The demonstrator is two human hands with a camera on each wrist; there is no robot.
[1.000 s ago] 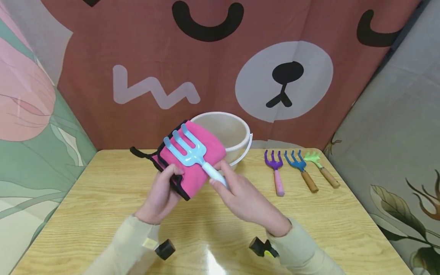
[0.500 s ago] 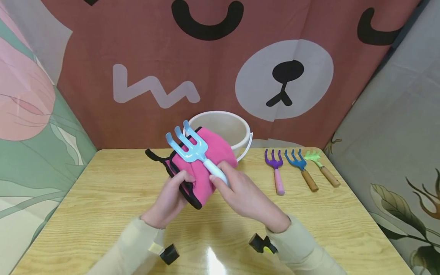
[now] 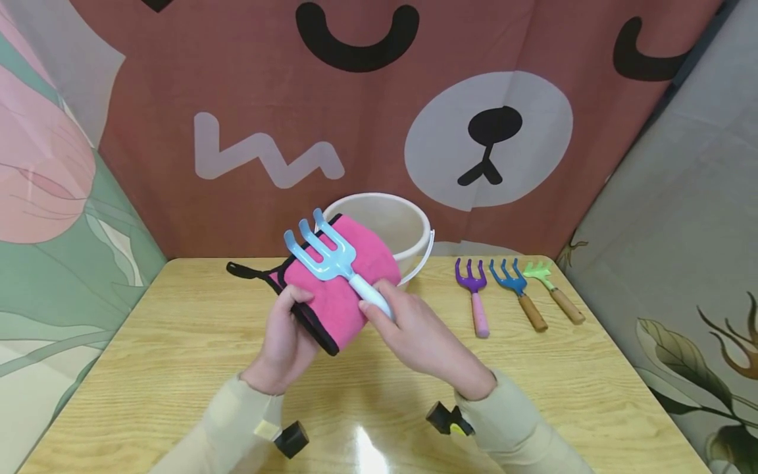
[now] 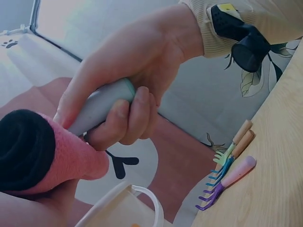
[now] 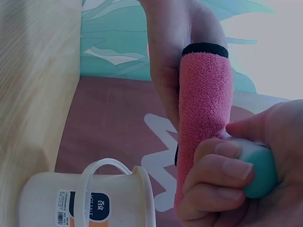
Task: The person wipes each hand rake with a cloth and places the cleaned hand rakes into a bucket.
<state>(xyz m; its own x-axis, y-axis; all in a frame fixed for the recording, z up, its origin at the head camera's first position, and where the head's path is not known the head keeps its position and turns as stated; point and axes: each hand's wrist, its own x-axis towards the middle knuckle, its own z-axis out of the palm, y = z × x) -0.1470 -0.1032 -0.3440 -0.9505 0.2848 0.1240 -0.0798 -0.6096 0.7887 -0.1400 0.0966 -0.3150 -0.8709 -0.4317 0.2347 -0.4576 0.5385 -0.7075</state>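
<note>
My left hand [image 3: 287,342] grips a folded pink towel [image 3: 373,253] with black edging and a black hanging loop, its thumb over the front. In my right hand [image 3: 423,332] is the pale handle of a light-blue hand fork [image 3: 334,260], its three tines pointing up and left in front of the towel. The right wrist view shows the towel [image 5: 206,94] folded thick, with right-hand fingers curled round the handle's teal end [image 5: 260,172]. Behind the towel stands a white bucket [image 3: 414,263], partly hidden by it.
On the table's right side lie a purple hand fork [image 3: 474,286] with a pink handle, a blue hand fork [image 3: 515,286] and a light-green rake [image 3: 547,280], the last two with wooden handles. A patterned cloth [image 3: 367,131] hangs behind the wooden table [image 3: 177,309].
The towel first shifted right and down in my left hand, then swung part of the way back left. The light-blue fork stays nearly in place in my right hand.
</note>
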